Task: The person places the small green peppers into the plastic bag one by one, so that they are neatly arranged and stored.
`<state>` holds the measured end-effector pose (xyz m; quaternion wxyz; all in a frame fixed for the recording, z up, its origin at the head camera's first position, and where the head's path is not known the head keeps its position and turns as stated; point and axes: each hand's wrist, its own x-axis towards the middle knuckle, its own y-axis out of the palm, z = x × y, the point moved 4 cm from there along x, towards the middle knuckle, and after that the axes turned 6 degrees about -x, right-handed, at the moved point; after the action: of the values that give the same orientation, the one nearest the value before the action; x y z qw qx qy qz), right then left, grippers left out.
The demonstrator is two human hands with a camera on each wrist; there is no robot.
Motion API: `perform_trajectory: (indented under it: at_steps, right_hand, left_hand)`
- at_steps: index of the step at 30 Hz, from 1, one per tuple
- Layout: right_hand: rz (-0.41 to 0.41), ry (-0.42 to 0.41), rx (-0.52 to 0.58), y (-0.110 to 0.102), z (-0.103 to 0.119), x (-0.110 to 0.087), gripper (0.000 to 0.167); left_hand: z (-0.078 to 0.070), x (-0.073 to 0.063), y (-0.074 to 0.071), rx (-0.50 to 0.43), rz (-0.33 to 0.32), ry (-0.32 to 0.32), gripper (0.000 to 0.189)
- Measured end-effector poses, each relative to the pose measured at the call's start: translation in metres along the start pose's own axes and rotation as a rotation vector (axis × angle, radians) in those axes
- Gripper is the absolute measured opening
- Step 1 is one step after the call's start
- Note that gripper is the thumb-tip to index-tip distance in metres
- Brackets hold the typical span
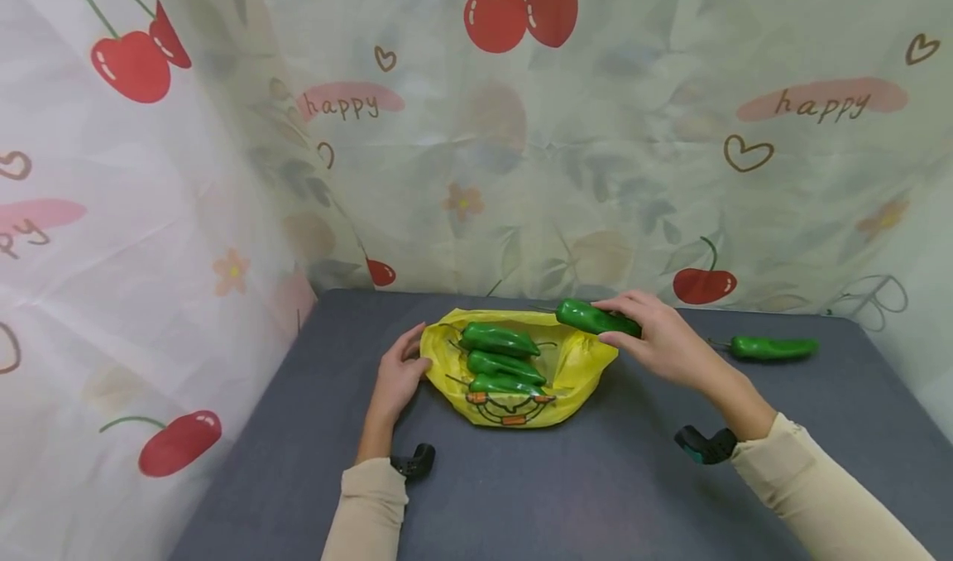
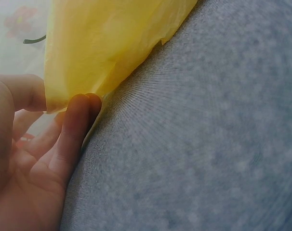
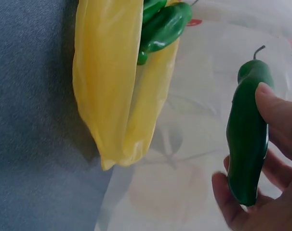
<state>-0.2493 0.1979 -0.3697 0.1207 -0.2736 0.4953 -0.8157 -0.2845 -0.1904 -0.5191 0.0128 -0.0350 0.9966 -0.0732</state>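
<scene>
A yellow plastic bag [image 1: 581, 362] with a printed cartoon front lies open-mouthed on the dark grey table, with several green chili peppers [image 1: 499, 339] side by side in it. At its left end, my left hand [image 1: 399, 375] pinches the bag's edge; the left wrist view shows thumb and fingers [image 2: 71, 130] at the yellow plastic [image 2: 102, 48]. Above the bag's right end, my right hand [image 1: 658, 338] grips another green chili pepper [image 1: 588, 317]. The right wrist view shows this pepper [image 3: 249, 130] between thumb and fingers, apart from the bag.
One more green chili pepper [image 1: 774, 347] lies on the table [image 1: 521, 495] to the right, near the back edge. A patterned cloth [image 1: 551, 172] with cherries and the word "happy" hangs behind the table and along the left side.
</scene>
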Motion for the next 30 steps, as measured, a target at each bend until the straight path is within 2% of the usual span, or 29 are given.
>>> perform_trajectory:
  at_steps: [7,18,25,30]
  right_hand:
    - [0.043,-0.033,0.016,0.007,0.013,0.017,0.045]
    - [0.123,-0.049,-0.026,0.022,0.03,0.038,0.043]
    - [0.164,-0.089,0.013,0.03,0.042,0.051,0.042]
    - [0.221,-0.098,0.025,0.039,0.051,0.06,0.042]
  left_hand:
    - [-0.002,0.001,-0.003,0.01,-0.005,0.005,0.065]
    - [0.001,0.001,-0.002,-0.002,0.0,-0.005,0.064]
    - [0.001,-0.001,-0.001,-0.01,0.008,-0.006,0.064]
    - [0.0,-0.001,-0.001,-0.009,0.018,-0.021,0.065]
